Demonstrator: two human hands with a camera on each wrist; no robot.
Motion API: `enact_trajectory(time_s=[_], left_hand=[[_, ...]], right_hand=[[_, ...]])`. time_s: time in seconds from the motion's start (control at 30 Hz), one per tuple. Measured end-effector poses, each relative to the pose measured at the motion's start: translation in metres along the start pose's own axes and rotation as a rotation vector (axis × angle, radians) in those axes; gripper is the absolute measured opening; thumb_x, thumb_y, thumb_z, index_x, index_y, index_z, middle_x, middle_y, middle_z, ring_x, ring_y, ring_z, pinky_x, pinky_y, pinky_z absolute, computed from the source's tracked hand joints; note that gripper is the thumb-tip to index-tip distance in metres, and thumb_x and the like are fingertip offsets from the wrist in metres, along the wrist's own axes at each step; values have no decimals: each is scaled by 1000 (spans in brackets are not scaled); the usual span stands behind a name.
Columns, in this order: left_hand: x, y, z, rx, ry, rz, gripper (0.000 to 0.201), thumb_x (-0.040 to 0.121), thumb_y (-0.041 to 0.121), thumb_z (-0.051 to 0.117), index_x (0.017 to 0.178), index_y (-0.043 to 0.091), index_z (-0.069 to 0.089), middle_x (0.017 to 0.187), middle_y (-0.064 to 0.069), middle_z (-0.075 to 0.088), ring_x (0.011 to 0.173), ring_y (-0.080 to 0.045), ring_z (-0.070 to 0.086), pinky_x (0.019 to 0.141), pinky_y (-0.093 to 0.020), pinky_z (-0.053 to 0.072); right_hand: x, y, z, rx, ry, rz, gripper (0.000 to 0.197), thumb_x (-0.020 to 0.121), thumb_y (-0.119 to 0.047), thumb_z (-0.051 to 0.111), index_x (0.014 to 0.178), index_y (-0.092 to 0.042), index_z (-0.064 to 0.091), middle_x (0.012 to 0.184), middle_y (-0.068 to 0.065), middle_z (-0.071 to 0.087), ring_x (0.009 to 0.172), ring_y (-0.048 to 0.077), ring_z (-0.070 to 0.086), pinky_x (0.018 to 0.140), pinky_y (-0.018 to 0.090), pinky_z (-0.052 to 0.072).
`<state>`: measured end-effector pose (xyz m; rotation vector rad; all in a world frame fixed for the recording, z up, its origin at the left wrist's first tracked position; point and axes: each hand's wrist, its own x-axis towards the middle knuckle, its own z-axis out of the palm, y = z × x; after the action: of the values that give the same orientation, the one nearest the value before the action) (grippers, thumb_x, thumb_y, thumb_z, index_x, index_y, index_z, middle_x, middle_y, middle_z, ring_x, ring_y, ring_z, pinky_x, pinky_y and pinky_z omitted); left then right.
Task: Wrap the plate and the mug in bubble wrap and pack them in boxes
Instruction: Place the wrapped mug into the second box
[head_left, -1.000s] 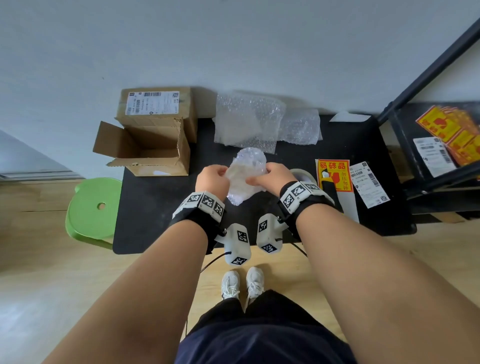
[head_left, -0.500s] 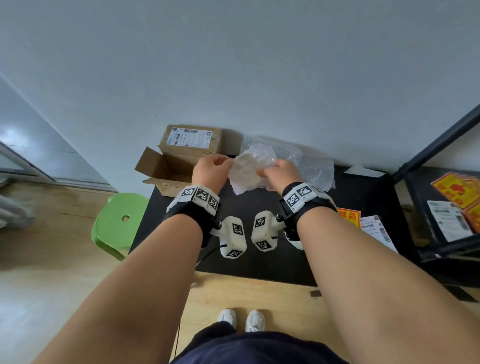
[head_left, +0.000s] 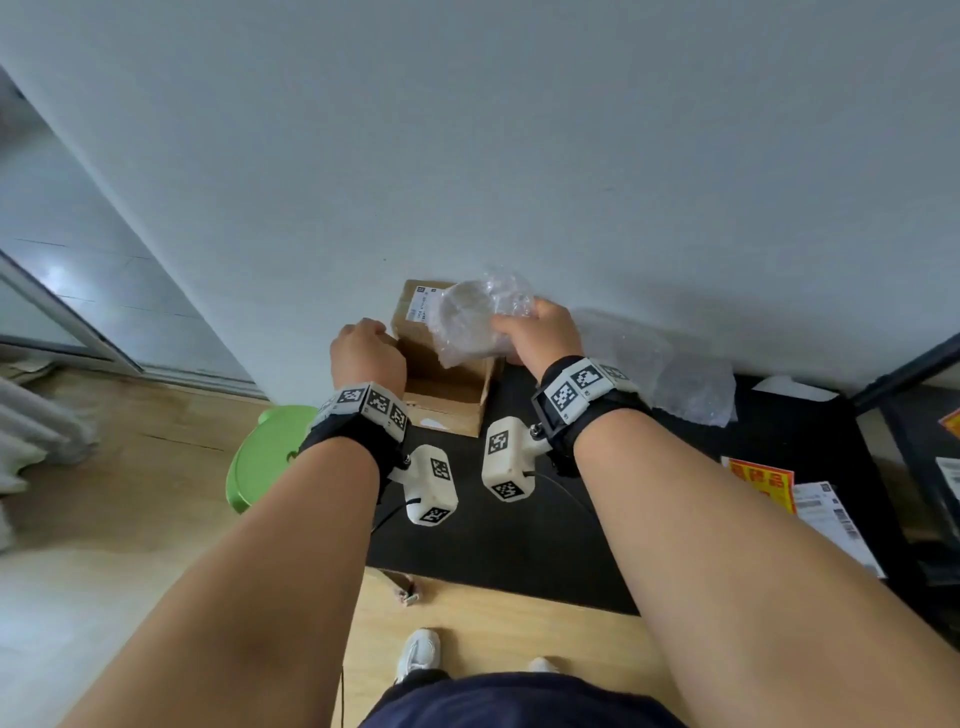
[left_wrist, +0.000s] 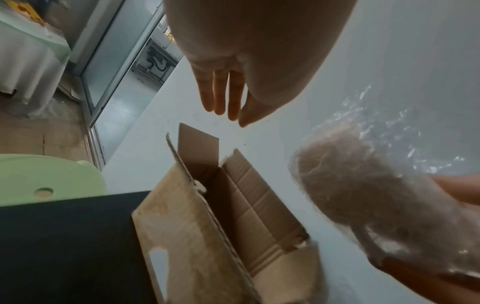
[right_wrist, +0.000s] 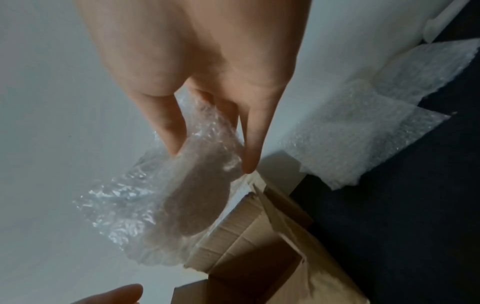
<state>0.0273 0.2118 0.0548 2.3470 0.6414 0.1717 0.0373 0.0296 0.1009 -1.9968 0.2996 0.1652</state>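
Left hand (left_wrist: 228, 67) — fingers straight and relaxed, holding nothing — hovers above the open cardboard box (head_left: 447, 387) at the black table (head_left: 519, 540) edge. Right hand (head_left: 540, 332) grips the bubble-wrapped plate (head_left: 470, 322) directly over the box. Spare bubble wrap (head_left: 675, 374) lies beyond, against the wall.

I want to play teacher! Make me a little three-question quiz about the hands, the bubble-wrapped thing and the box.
1. True or false: the left hand grips the bubble-wrapped bundle.
2. Which hand holds the bundle? A) left B) right C) both
3. Fill in: the bundle is held above the open cardboard ____.

Key:
1. False. The left hand's fingers hang straight over the open cardboard box, holding nothing.
2. B. The right hand grips it alone.
3. Box. It is not inside yet. Spare bubble wrap lies on the black table.
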Motion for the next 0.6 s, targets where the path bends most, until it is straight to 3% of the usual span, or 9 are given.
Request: enact_trajectory(time_s=[0.07,0.17,0.3,0.4,0.53,0.6], left_hand=[[13,-12,-5,52,-54,-15,43,88,1,43,130,6,53,133,-16,50,123,-32,46,99,-38,39],[29,-26,-7,104,-185,-62,44,92,3,43,137,3,43,136,-18,50,124,-34,48,98,-38,40],[42,-40,-9,119,-286,-56,38,94,8,47,131,2,51,134,-16,55,122,-32,51,95,-34,42],[40,-40,-8,104,-324,-2,31,95,15,47,119,4,63,120,-15,64,112,-33,58,86,-32,44],[28,-35,1,84,-381,40,24,93,20,49,93,8,70,91,-12,66,88,-33,60,72,-29,45],[19,-32,9,77,-386,59,24,91,19,50,87,7,70,87,-13,68,85,-33,62,68,-30,46]], right_hand=[[0,-2,20,3,-27,29,38,71,-34,67,103,-14,67,97,4,69,88,22,66,86,44,55],[-1,-1,43,-22,-40,59,38,73,-33,68,105,-12,66,101,6,69,92,23,65,88,45,54],[-7,0,56,-82,-23,87,27,78,-22,68,103,-11,66,100,5,69,93,21,64,88,39,52],[-11,5,58,-119,-30,93,39,79,-18,68,117,-14,63,110,2,66,102,20,61,89,35,50],[-18,11,50,-139,-82,79,45,82,-11,63,126,-18,59,118,0,63,108,18,58,80,26,43],[-21,14,43,-176,-113,82,51,83,-8,62,133,-21,56,128,0,59,116,19,54,88,29,45]])
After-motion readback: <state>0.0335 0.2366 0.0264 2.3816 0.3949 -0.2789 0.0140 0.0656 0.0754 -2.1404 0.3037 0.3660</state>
